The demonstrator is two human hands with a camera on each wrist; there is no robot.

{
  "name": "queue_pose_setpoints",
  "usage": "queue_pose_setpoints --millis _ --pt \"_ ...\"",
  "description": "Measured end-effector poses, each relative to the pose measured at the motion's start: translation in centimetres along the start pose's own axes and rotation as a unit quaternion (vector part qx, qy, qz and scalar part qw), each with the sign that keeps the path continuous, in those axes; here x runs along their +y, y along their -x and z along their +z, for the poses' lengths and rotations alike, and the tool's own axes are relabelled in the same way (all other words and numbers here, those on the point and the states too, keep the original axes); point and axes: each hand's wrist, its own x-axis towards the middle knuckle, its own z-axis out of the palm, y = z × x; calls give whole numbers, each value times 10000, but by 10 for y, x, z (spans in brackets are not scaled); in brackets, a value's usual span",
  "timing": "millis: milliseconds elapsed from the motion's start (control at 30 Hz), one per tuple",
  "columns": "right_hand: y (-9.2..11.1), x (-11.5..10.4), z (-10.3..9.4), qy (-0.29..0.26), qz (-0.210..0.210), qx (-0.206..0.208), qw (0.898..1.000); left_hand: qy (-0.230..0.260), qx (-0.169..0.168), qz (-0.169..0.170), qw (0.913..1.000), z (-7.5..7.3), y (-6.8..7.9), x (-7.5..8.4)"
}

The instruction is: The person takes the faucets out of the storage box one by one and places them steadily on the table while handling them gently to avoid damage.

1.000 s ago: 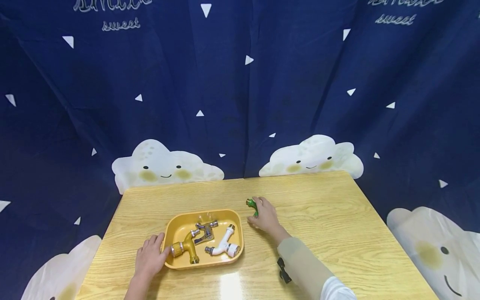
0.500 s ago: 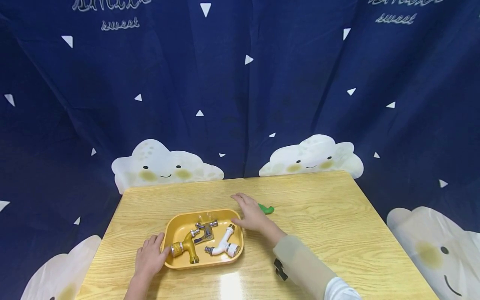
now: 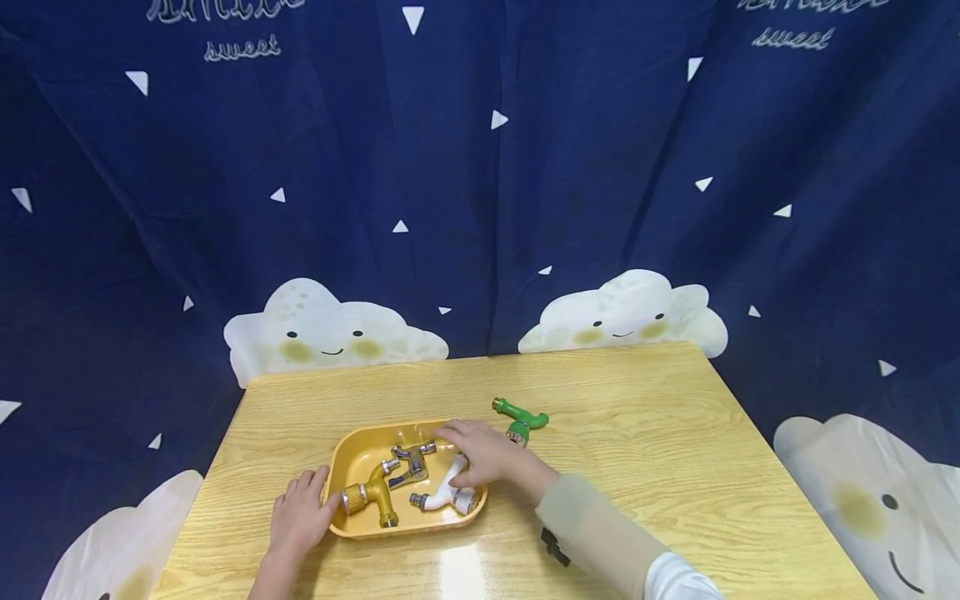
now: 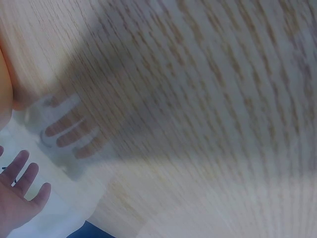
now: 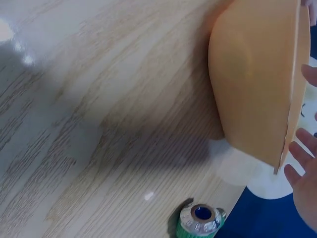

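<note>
In the head view a yellow tray (image 3: 408,531) holds a gold tap (image 3: 381,492), a chrome tap (image 3: 414,463) and a white tap (image 3: 442,498). My right hand (image 3: 483,454) reaches over the tray's right rim, fingers spread above the white tap and hiding part of it. At the left rim rests my left hand (image 3: 300,508), its thumb at the edge near the gold tap's knob and its fingers relaxed. On the table behind my right hand lies a green tap (image 3: 522,415). The right wrist view shows straight fingers (image 5: 302,153) beside the tray's rim.
The wooden table (image 3: 660,467) carries the tray left of its middle. A dark blue curtain (image 3: 465,167) with white triangles and smiling clouds hangs behind it and along both sides.
My right hand has left the green tap, which stays on the table, and moved left and toward me over the white tap in the tray. The left hand has not moved.
</note>
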Motion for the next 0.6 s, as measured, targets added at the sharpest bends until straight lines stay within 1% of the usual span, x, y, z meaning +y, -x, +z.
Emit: queue_pose_setpoints --millis 133,333,433,600 --pt "-3 -6 5 131 -83 -310 9994 -18 -35 -29 10000 1 0 0" --pt "-5 -11 13 235 -41 -829 9963 -35 -67 -41 10000 0 0 0" --pt "-5 -14 13 352 -100 -995 9944 -37 -48 -41 10000 0 0 0" --pt "-5 -18 14 714 -201 -1165 9904 -59 12 -14 10000 1 -1 0"
